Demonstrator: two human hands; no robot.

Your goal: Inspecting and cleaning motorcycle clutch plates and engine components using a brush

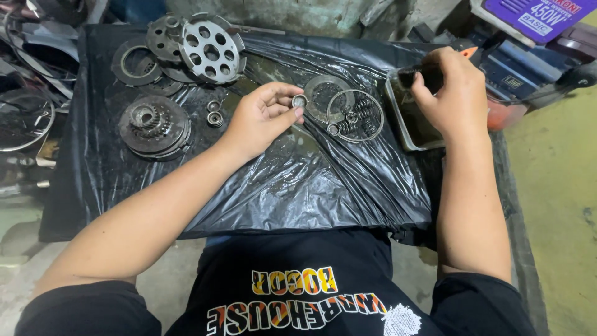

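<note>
Left hand pinches a small metal ring bearing between thumb and fingertips, the fingers curled loosely around it, held just above the black plastic sheet. Right hand is closed around a dark brush with an orange handle tip, poised over the rectangular metal tray at the sheet's right edge; the tray holds a dark, murky liquid. Between the two hands lie a flat steel disc and a wire ring with coil springs inside it, close to the bearing. Open sheet stretches in front of the hands toward the person's body. Farther left sit a geared clutch hub, two small bearings, and a stack of plates topped by a drilled round plate near the far edge.
</note>
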